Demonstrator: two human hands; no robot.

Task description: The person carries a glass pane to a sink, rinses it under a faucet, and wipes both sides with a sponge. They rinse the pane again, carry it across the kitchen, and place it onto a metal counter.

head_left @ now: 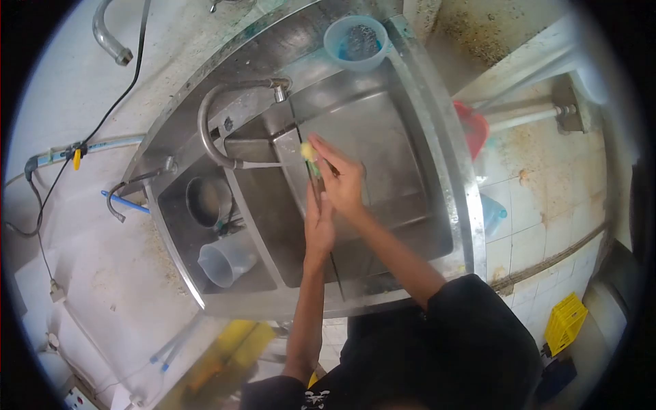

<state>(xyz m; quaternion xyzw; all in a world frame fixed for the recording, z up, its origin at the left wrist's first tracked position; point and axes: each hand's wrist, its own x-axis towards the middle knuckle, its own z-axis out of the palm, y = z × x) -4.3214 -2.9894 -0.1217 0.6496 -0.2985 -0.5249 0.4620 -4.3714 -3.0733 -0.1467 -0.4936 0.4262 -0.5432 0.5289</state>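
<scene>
Both of my hands are close together over the sink (403,137), right beside the running water. My right hand (344,183) has its fingers closed on a small yellow and green sponge (309,152). Just below it, my left hand (320,222) is closed around something narrow and dark, mostly hidden by the fingers; I cannot tell what it is. A curved metal faucet (205,123) sends a stream of water (263,165) toward the sponge from the left.
A translucent tub (335,42) with a scouring pad in blue liquid stands at the sink's far corner. In the left basin lie a metal pot (198,205) and a plastic jug (229,263). A red container (471,130) and yellow crate (566,322) are to the right.
</scene>
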